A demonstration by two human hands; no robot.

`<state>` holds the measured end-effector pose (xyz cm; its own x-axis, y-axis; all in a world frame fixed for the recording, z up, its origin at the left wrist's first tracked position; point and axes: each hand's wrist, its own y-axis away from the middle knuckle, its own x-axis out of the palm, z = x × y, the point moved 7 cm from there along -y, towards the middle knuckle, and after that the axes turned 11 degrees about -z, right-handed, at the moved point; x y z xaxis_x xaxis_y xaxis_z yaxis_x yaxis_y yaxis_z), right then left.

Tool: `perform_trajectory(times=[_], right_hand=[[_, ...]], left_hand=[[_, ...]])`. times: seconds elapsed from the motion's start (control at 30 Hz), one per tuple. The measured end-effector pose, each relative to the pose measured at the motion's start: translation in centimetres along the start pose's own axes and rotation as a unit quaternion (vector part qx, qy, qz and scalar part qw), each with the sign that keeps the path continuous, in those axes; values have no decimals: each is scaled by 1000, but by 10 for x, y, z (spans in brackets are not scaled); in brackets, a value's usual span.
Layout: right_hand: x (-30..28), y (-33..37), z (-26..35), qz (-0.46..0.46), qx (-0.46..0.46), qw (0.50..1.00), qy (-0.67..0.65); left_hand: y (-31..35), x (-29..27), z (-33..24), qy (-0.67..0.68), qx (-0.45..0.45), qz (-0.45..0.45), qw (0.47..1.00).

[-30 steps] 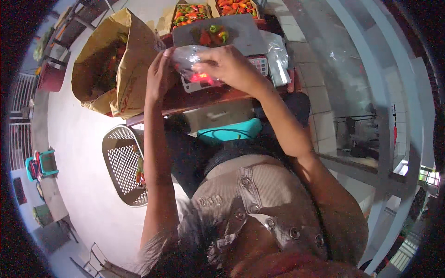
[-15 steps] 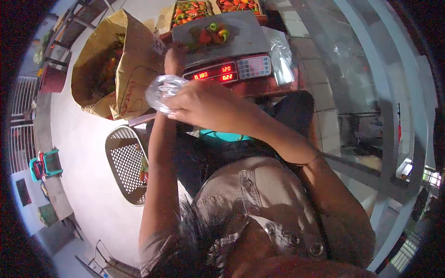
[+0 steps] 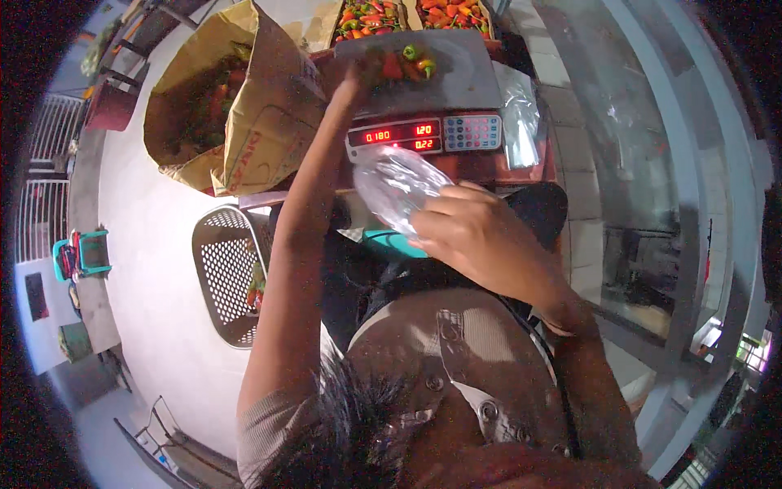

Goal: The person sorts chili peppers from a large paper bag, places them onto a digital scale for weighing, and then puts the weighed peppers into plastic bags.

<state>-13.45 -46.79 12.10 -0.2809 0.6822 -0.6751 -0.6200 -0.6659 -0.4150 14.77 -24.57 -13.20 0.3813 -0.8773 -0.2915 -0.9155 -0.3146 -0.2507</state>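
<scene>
A clear plastic bag (image 3: 397,183) is pinched in the fingers of my right hand (image 3: 481,240), in front of the digital scale. It hangs spread out toward the left, just below the lit red display (image 3: 397,136). My left hand (image 3: 358,77) reaches over the left side of the scale's grey pan (image 3: 456,81), beside a small heap of red and green chili peppers (image 3: 407,65). Shadow and blur hide its fingers, so I cannot see whether they hold a pepper.
A big brown paper sack (image 3: 273,122) of peppers stands left of the scale. Behind are two boxes of chilies (image 3: 366,18) (image 3: 453,15). Clear plastic bags (image 3: 521,122) lie at the right. A white perforated basket (image 3: 224,273) with some peppers sits on the floor, lower left.
My right hand has drawn the plastic bag right and nearer to me; the bag, bunched up before, is now spread out. My left hand has moved further onto the pan. The view has shifted slightly.
</scene>
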Motion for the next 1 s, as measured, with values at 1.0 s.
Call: perform_trajectory(times=[1.0], right_hand=[[-1, 47, -43, -57, 168, 984, -7]], left_hand=[[32, -15, -10, 432, -266, 94, 857]])
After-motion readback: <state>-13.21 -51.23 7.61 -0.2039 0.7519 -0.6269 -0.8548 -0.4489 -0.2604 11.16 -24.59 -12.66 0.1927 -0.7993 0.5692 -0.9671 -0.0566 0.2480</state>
